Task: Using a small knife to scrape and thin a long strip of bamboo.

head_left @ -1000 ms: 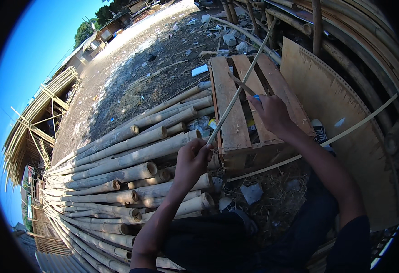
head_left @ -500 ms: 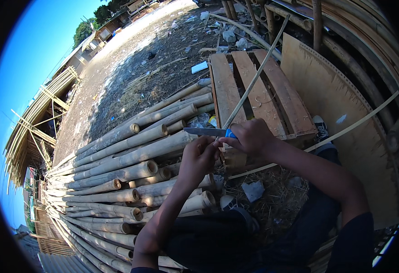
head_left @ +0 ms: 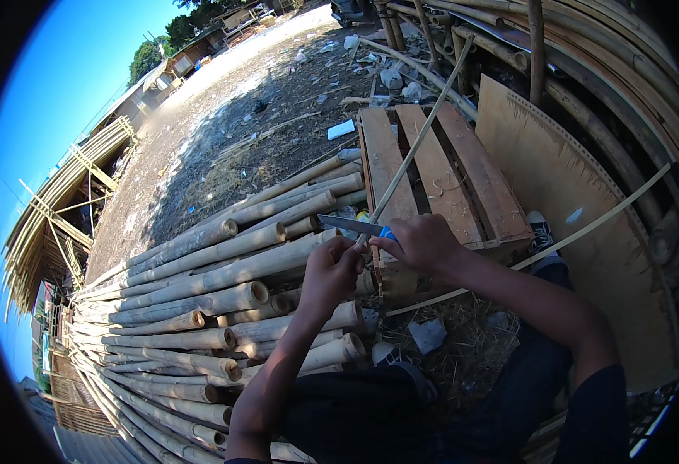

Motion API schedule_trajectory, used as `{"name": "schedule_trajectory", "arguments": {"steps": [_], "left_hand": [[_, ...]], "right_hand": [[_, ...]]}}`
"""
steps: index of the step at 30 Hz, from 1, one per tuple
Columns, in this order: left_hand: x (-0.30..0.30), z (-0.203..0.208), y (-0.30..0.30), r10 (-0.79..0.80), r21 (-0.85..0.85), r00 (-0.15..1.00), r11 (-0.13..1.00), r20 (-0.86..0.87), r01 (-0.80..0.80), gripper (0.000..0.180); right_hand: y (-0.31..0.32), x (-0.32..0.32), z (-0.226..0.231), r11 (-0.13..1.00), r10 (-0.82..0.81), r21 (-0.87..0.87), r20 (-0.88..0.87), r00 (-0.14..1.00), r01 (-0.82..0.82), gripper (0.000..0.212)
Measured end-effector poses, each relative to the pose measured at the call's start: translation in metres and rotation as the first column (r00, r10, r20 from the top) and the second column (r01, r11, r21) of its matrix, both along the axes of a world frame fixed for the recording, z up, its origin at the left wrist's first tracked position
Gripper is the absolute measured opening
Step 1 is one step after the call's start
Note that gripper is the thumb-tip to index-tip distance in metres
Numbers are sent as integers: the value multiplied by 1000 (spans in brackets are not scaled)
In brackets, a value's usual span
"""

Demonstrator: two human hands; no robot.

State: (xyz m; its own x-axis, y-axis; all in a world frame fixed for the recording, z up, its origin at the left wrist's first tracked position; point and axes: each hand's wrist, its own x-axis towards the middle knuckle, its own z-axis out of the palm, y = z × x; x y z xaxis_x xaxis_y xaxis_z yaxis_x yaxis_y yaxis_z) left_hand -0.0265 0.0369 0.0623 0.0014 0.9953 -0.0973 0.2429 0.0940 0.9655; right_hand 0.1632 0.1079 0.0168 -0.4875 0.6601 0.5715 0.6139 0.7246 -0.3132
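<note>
My right hand (head_left: 426, 244) is closed round the blue handle of a knife (head_left: 349, 225), whose blade points left. The blade lies across a long thin bamboo strip (head_left: 407, 161) near its lower end. My left hand (head_left: 330, 272) is closed on that lower end, thumb and fingers pinched together just below the blade. From there the strip slants up and away to the right, over a slatted wooden crate (head_left: 418, 127). Thin curled shavings lie on the crate's slats.
A large stack of bamboo poles (head_left: 192, 263) fills the left, cut ends toward me. On the right leans a plywood sheet (head_left: 587, 201), with another bamboo strip (head_left: 587, 230) crossing it. A stone (head_left: 428, 336) lies by my feet. More poles (head_left: 587, 93) are racked at the far right.
The view has shifted slightly, so the crate sits lower. The strip's lower end and the knife have moved a little left, and the blade now tilts more. Both hands keep their grip.
</note>
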Motion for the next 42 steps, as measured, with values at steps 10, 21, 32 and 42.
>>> {"name": "schedule_trajectory", "arguments": {"steps": [10,21,32,42], "left_hand": [[-5,-2,0,51,-45,998,998,28,-49,17],[17,-7,-5,37,282,945,957,-324,59,15],[26,-7,-10,82,407,886,905,-457,126,10],[15,-12,-12,66,289,873,953,-483,88,15]], "right_hand": [[53,84,-5,946,-320,-95,-139,937,309,53],[-20,2,12,795,185,-493,-357,916,-353,51],[-20,6,2,830,226,-431,-320,920,-354,52],[45,48,4,887,-305,-409,-167,937,216,59]]}}
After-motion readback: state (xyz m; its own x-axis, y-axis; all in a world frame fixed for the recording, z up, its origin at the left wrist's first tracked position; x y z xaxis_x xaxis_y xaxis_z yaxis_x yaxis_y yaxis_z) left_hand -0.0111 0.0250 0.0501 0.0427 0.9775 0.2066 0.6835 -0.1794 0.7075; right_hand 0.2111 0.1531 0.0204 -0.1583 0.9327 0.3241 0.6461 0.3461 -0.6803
